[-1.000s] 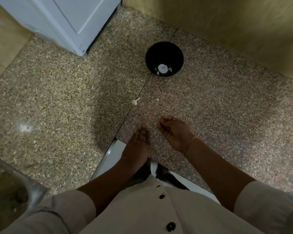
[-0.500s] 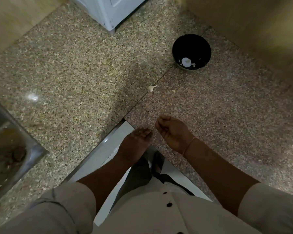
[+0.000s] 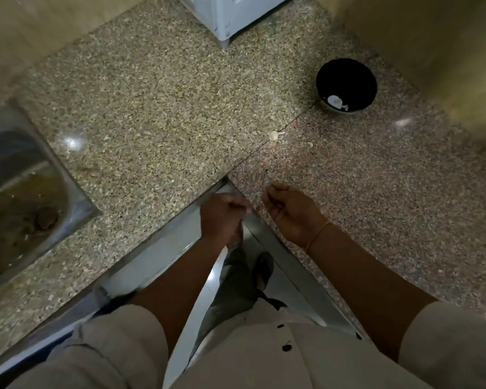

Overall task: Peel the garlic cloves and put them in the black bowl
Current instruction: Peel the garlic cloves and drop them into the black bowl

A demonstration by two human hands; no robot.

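Left hand (image 3: 222,217) and right hand (image 3: 289,211) both curled closed; no writing readable.

A speckled granite counter (image 3: 157,113) is seen wrapping an inner corner, a seam running diagonally across it. The black bowl (image 3: 346,85) is set on the counter right at the far end of that seam. A garlic clove (image 3: 274,135) is found nearer than the bowl, on the seam, and a smaller pale scrap (image 3: 309,144), possibly peel, is spotted just beside the clove. A white appliance (image 3: 230,15) is stood well left of the bowl, at the back. A steel sink (image 3: 26,192) is sunk into the counter, far left of the bowl.
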